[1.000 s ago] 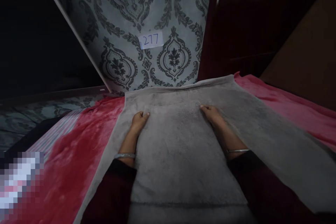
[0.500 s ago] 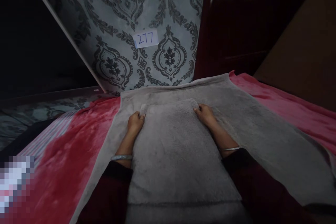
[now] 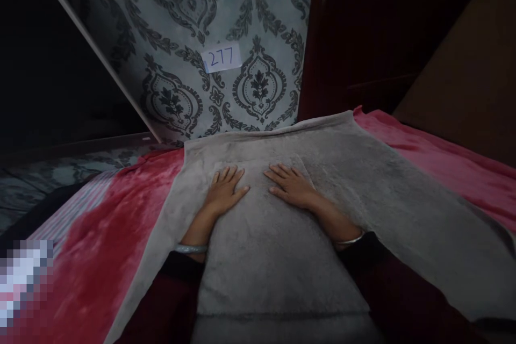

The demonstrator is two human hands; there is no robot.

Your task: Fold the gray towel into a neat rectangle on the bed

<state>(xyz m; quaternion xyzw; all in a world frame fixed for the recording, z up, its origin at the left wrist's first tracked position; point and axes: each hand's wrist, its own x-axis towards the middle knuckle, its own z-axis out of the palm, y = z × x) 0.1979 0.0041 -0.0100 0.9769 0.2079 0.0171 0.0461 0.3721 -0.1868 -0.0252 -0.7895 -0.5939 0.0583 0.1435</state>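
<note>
A grey plush piece of fabric (image 3: 258,247) lies flat in front of me, its far edge just beyond my fingertips. Beneath it spreads a larger grey plush blanket (image 3: 403,215) of nearly the same colour. My left hand (image 3: 226,189) rests palm down near the far left corner of the upper piece, fingers spread. Toward the far right corner, my right hand (image 3: 292,187) also lies flat with its fingers apart. Neither hand grips anything. A dark seam or fold line crosses the fabric close to my body.
Red plush bedding (image 3: 108,236) shows on the left, with pink bedding (image 3: 455,166) on the right. Behind stands a patterned wall (image 3: 258,11) bearing a paper label (image 3: 221,57) marked 277. A dark red door or panel (image 3: 355,54) and a brown panel (image 3: 467,70) rise at the right.
Both hands have let go of the upper fabric's far corners. They have moved inward and now lie flat on it with fingers spread.
</note>
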